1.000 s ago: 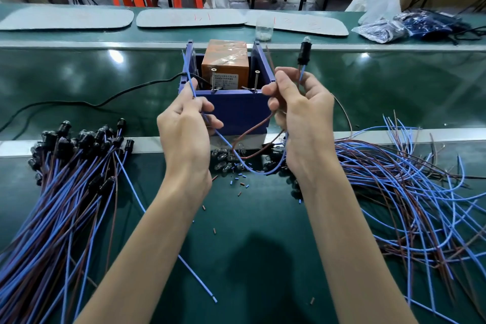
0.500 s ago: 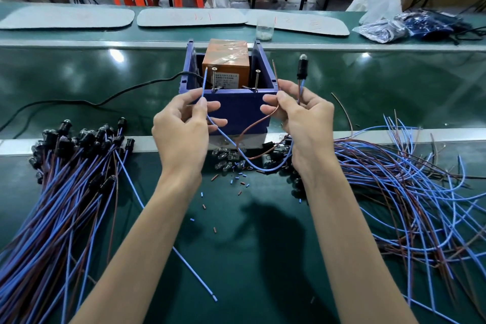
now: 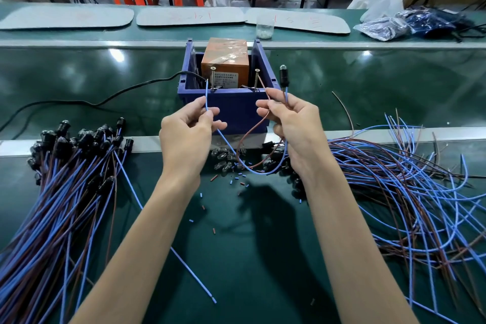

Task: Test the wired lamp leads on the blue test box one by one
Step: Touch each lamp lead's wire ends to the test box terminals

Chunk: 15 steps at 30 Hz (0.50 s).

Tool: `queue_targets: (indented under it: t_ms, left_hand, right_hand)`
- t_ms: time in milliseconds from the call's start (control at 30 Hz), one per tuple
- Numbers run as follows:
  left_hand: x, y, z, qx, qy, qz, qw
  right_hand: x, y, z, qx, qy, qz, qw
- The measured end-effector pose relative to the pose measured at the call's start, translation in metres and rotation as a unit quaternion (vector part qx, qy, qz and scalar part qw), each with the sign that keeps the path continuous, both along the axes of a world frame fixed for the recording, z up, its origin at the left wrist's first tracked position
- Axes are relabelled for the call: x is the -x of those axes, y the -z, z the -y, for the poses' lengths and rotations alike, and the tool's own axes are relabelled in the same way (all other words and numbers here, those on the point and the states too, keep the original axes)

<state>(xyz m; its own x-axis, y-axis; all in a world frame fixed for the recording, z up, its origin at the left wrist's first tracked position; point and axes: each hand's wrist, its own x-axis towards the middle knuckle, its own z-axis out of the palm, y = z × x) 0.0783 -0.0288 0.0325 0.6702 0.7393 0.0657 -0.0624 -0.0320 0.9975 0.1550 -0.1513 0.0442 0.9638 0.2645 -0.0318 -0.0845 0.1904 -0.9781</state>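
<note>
Pinching the blue wire (image 3: 206, 98) between thumb and forefinger, the left hand (image 3: 188, 137) holds it upright over the front wall of the blue test box (image 3: 228, 108). Its tip is just beside the left screw (image 3: 212, 77); touching or not, I cannot tell. On the other side the right hand (image 3: 297, 126) pinches the brown wire (image 3: 266, 95) the same way, with its end up by the right screw (image 3: 256, 77), and contact there is just as hard to call. The rest of the right hand's fingers curl round the lead, and the black lamp holder (image 3: 284, 78) stands upright above them, bulb on top. Both wires droop in a loop between the two wrists.

The box sits mid-table (image 3: 249, 258), its front at the metal rail (image 3: 79, 143), with an orange block (image 3: 224, 63) inside and a black cable (image 3: 131, 89) running off toward the left edge. A neat bundle of leads (image 3: 65, 192) fans out along the left edge, black holders toward the rail. A loose tangle of leads (image 3: 407, 187) sprawls at the right edge. Clear bulbs (image 3: 224, 159) and insulation bits (image 3: 236, 179) litter the table just in front of the box. A clear cup (image 3: 265, 26) stands near the far edge, with plastic bags (image 3: 386, 26) toward the far right corner.
</note>
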Motion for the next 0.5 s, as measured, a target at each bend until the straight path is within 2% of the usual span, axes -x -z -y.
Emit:
queue_targets:
  t_ms: [500]
  left_hand:
    - [-0.0001,0.0017,0.002,-0.01,0.024,-0.003,1.0]
  right_hand:
    - [0.0003,-0.002,0.0052,0.037,-0.028,0.018,0.999]
